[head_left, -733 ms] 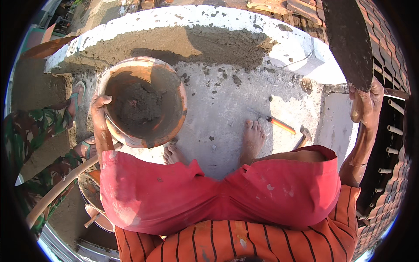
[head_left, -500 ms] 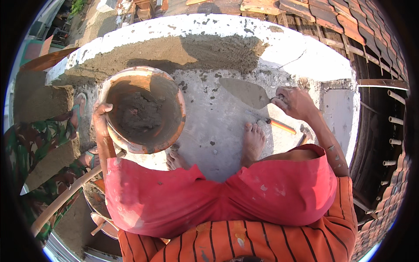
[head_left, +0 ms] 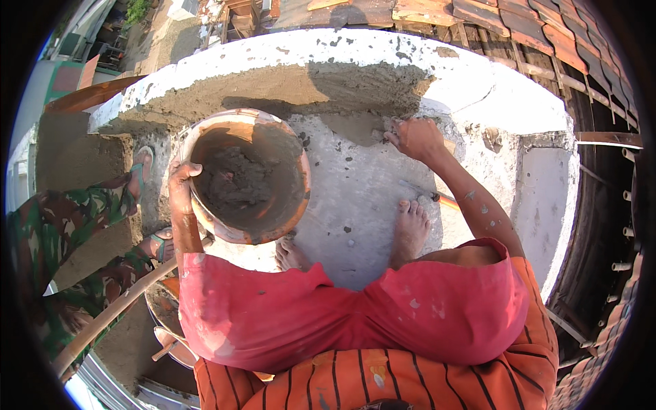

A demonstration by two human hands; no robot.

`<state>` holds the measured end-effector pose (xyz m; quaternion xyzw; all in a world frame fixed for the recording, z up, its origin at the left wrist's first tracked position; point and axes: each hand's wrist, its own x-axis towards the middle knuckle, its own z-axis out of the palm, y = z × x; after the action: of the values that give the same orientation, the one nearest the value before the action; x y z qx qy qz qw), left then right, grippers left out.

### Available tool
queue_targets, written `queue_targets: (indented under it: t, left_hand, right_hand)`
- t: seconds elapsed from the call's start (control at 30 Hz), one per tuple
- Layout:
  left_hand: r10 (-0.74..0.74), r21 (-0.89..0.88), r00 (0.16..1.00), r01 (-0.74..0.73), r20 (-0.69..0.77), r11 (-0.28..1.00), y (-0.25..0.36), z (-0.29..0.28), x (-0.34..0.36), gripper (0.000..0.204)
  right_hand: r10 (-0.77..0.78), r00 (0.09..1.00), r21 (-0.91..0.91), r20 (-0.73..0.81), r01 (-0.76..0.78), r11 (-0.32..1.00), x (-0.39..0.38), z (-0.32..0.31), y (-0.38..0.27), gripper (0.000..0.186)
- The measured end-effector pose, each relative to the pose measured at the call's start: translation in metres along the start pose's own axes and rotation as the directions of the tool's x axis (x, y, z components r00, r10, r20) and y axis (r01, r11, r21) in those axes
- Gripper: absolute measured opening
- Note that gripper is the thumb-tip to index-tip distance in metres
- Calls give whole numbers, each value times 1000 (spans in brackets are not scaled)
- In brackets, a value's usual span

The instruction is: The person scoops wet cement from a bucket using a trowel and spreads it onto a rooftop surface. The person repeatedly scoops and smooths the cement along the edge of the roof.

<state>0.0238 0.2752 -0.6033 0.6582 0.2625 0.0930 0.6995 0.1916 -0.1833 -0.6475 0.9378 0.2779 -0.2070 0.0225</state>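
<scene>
My left hand (head_left: 183, 179) grips the left rim of a round, mortar-smeared bucket (head_left: 305, 179), thumb hooked over the edge. Grey wet mortar (head_left: 236, 178) lies inside it. To the right, my right hand (head_left: 418, 139) is closed around the handle of a trowel (head_left: 355, 128); the handle is mostly hidden by the fingers. The trowel's grey blade points left, low by the foot of the parapet wall (head_left: 273, 49). Just above the blade, a band of rough fresh mortar (head_left: 365, 87) covers part of the wall's inner face, in shadow.
On the left is another person in camouflage trousers (head_left: 58, 229) and sandals. A wooden pole (head_left: 119, 301) slants past a second mortar container (head_left: 162, 306) at lower left. A striped orange-and-black rod (head_left: 448, 201) lies beside my right foot (head_left: 410, 229). Roof tiles (head_left: 519, 34) lie beyond the wall.
My right hand has carried the trowel left and forward, toward the foot of the mortared wall. My left hand stays on the bucket rim. The whole view has shifted slightly.
</scene>
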Motion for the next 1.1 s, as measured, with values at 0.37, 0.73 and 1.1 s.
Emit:
queue_targets:
  t: [0.37,0.73,1.1]
  left_hand:
    - [31,-2,998,-31,-59,1000,7,2,-17,33]
    - [57,-95,988,-43,146,995,13,9,-24,42]
    - [107,-161,931,-53,350,986,37,59,-26,39]
  right_hand:
    - [-356,934,812,-15,219,541,-54,-62,-41,34]
    - [-665,679,944,312,-142,299,-20,-56,-147,32]
    - [-645,764,-67,-13,643,763,-15,-19,-205,45]
